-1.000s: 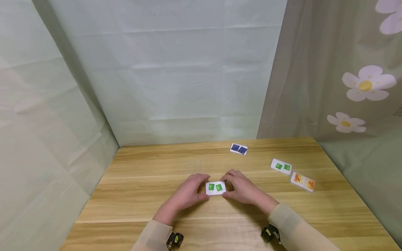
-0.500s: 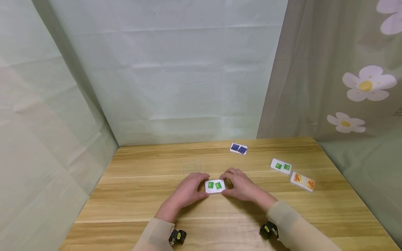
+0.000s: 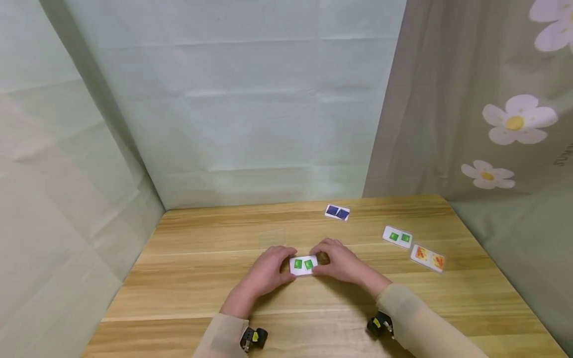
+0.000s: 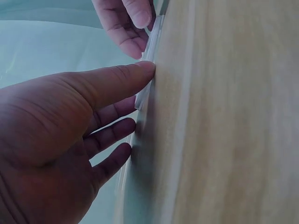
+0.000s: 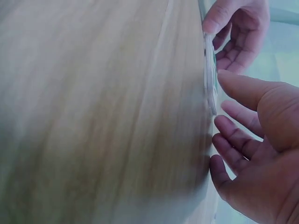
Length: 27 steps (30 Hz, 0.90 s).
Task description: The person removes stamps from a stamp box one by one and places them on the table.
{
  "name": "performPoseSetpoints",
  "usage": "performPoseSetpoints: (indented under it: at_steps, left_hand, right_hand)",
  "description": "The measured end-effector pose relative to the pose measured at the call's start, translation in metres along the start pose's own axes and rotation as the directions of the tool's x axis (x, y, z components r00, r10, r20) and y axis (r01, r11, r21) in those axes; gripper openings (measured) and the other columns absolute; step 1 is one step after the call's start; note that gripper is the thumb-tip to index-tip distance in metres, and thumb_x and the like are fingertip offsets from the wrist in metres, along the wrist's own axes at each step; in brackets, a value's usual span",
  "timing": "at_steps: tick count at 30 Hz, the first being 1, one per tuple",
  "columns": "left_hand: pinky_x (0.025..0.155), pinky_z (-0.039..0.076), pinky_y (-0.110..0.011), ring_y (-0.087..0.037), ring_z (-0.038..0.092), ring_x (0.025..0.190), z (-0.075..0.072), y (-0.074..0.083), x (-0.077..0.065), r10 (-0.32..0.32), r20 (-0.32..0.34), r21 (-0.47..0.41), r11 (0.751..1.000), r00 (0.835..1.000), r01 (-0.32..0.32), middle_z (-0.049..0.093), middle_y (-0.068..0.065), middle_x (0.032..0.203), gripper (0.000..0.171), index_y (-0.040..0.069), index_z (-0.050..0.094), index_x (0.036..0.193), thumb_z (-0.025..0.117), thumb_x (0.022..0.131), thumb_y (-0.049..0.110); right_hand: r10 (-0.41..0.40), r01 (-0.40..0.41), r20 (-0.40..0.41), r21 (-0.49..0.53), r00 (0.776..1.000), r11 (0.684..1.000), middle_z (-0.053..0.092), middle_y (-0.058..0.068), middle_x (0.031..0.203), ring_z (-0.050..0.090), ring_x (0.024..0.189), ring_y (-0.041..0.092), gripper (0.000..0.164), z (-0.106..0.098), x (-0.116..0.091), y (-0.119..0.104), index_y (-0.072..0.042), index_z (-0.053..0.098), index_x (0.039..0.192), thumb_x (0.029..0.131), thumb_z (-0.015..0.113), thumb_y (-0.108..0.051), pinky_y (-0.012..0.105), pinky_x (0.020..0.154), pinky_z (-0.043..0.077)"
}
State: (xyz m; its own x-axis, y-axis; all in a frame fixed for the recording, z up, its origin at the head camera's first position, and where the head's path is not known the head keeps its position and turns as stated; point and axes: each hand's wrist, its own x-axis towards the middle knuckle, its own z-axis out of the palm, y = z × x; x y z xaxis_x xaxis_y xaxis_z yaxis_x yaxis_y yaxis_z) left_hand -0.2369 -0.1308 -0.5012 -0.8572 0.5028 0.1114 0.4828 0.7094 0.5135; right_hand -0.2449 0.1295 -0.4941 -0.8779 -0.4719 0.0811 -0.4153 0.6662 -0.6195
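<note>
At a wooden table, left hand and right hand pinch a green-square card between them.

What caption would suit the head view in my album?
Left hand and right hand at either end of a green-marked card.

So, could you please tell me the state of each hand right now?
Left hand: holding the left end of the nearer green-square card.
Right hand: holding that same card's right end.
</note>
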Motion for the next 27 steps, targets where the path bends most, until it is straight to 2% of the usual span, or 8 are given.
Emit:
performPoseSetpoints:
  at_steps: [4,15,27]
  left_hand:
    - [0.118,0.048,-0.056,-0.034,0.061,0.135,-0.001,-0.002,-0.001,0.003,-0.007,0.005,1.000,1.000,-0.003,0.070,-0.013,0.142,0.060,0.005,0.068,0.144,0.094,0.090,0.016]
    - [0.118,0.048,-0.056,-0.034,0.060,0.136,-0.003,-0.004,-0.001,0.009,-0.003,-0.011,1.000,1.000,-0.009,0.070,-0.013,0.142,0.059,0.005,0.068,0.144,0.093,0.092,0.015]
    - [0.118,0.047,-0.055,-0.034,0.060,0.136,0.000,-0.002,-0.001,0.008,0.000,-0.018,1.000,1.000,-0.008,0.069,-0.013,0.142,0.059,0.005,0.068,0.143,0.093,0.092,0.016]
  right_hand:
    - [-0.007,0.007,-0.006,0.009,1.000,1.000,0.070,0.003,0.125,0.062,0.117,0.026,0.031,0.002,0.004,-0.003,-0.011,0.078,0.123,0.095,0.090,-0.019,0.052,0.104,0.053]
    - [-0.023,0.023,0.007,-0.039,1.000,0.999,0.071,0.004,0.121,0.063,0.114,0.026,0.028,0.001,0.010,-0.012,-0.010,0.079,0.117,0.092,0.091,-0.015,0.050,0.102,0.053]
    - [0.037,-0.036,0.025,-0.055,0.999,0.998,0.072,0.001,0.115,0.064,0.109,0.023,0.023,0.000,0.013,-0.017,-0.013,0.082,0.106,0.087,0.094,-0.011,0.048,0.100,0.055]
